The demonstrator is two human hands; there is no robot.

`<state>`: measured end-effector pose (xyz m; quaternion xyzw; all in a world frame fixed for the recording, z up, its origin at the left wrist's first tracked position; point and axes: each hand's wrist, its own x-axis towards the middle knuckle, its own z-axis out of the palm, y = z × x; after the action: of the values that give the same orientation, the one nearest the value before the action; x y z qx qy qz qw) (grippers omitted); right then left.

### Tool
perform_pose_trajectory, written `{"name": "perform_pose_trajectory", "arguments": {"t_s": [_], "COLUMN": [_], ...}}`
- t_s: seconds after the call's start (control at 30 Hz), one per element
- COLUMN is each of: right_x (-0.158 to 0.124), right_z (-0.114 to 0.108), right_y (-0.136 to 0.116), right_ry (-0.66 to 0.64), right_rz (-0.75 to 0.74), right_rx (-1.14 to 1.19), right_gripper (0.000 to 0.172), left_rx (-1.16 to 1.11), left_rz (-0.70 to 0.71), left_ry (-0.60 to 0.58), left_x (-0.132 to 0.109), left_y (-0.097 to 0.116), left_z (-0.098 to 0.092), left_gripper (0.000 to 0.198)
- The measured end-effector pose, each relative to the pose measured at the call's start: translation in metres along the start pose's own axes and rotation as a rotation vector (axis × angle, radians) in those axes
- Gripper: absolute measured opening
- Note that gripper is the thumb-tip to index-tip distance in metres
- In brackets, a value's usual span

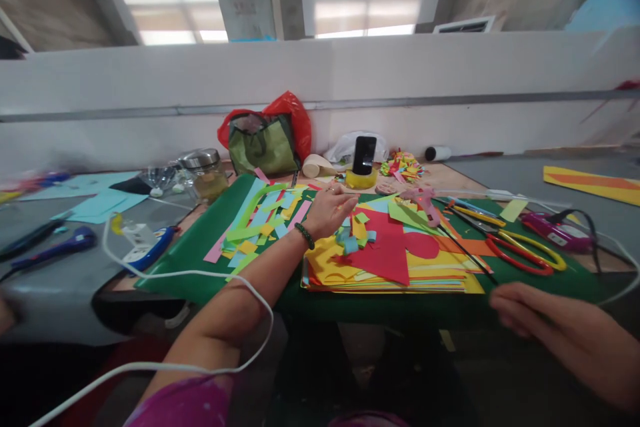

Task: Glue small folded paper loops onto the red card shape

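My left hand (330, 208) reaches forward over the middle of the table, palm down with its fingers stretched out; nothing shows in it. Below it lies a stack of coloured paper (385, 287), with a red sheet (385, 250) and small cut paper strips (356, 235) on top. At the right edge of the table, my right hand (560, 327) is closed on a black cord (465, 251). That cord runs up to a pink glue gun (425, 202), which rests near the back of the papers. Two pairs of scissors (525, 250) lie between the glue gun and my right hand.
A black phone (365, 155) stands on a yellow tape roll (361, 179) at the back. Paper strips (265, 213) cover the green mat (187, 240). A white cable (200, 273) crosses my left forearm. Left stands a glass jar (205, 177); right lies a purple device (556, 232).
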<state>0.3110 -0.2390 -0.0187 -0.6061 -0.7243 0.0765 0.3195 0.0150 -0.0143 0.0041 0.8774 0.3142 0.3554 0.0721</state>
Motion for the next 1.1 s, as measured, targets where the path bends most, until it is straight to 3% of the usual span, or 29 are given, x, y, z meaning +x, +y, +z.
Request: {"name": "perform_pose_trajectory", "arguments": {"t_s": [0.1,0.2,0.33,0.47,0.57,0.67,0.9,1.0,1.1], "right_x": [0.047,0.1,0.169,0.215,0.227,0.227,0.228,0.235,0.244], "right_z": [-0.007,-0.002,0.035,0.071,0.082,0.086,0.087,0.085,0.086], "right_y": [-0.051,-0.088,-0.101,-0.098,-0.1,-0.105,-0.114,-0.112,-0.105], "right_ry": [-0.271,-0.473,-0.482,-0.427,-0.278,-0.156,-0.092,-0.062,-0.08], "right_rz": [-0.102,-0.22,-0.223,-0.117,-0.106,-0.191,-0.387,-0.367,-0.335], "right_rx": [0.162,0.349,0.62,0.586,0.342,0.059,-0.357,-0.305,0.046], "right_gripper": [0.024,0.026,0.021,0.009,0.014,0.021,0.036,0.045,0.036], "left_rx": [-0.152,-0.461,-0.856,-1.184,-1.256,-1.219,-1.214,-1.212,-1.222], "left_rz": [-0.093,-0.165,-0.343,-0.513,-0.578,-0.583,-0.682,-0.62,-0.554], "left_ry": [0.011,0.008,-0.06,-0.219,-0.218,-0.16,-0.149,-0.117,-0.027], "left_x": [0.005,0.008,0.006,0.005,0.005,0.004,0.005,0.006,0.007], "left_y": [-0.006,-0.011,-0.017,-0.02,-0.024,-0.028,-0.034,-0.032,-0.028], "left_z": [0.001,0.001,-0.003,-0.008,-0.008,-0.004,-0.007,-0.012,-0.016], "left_gripper": [0.047,0.041,0.044,0.036,0.027,0.031,0.027,0.034,0.039]}}
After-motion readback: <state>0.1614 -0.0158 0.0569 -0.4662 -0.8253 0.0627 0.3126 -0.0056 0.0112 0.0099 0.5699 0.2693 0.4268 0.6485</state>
